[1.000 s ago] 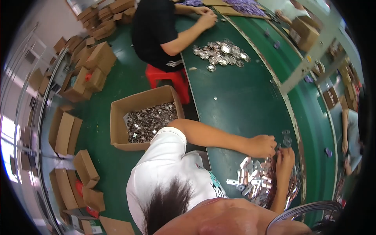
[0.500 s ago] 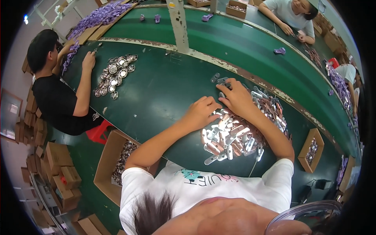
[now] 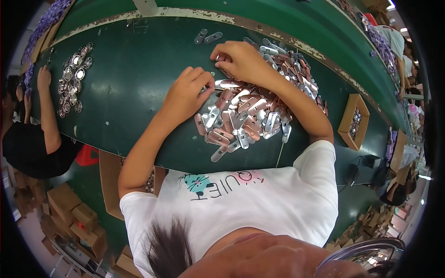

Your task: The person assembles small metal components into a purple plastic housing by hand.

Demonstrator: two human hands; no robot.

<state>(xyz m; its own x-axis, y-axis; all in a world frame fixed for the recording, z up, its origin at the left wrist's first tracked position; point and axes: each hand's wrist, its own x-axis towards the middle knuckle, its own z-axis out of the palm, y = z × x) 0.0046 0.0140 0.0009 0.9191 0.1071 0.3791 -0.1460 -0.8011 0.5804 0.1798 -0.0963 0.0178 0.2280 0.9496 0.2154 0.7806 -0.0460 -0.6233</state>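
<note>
A pile of small metal plates point(image 3: 250, 118) with rounded ends and slots, some silver and some copper-coloured, lies on the green table in front of me. My left hand point(image 3: 187, 91) is at the pile's left edge, its fingers curled in toward the thumb. Over the pile's upper left part is my right hand point(image 3: 243, 62), fingers bent down and closed. What either hand pinches, if anything, is hidden by the fingers. Two silver plates point(image 3: 213, 37) lie apart from the pile, beyond my right hand.
Round metal rings point(image 3: 72, 78) form a heap at the left, beside a co-worker's arm point(image 3: 47, 111). An open carton point(image 3: 354, 121) of small parts stands on the right of the table. Another carton point(image 3: 111, 180) is below the table's front edge. A raised ledge point(image 3: 199, 14) runs along the back.
The whole view has shifted and turned. My right hand has drawn back from the two loose silver plates, its fingers more bent. My left hand's fingers have curled in.
</note>
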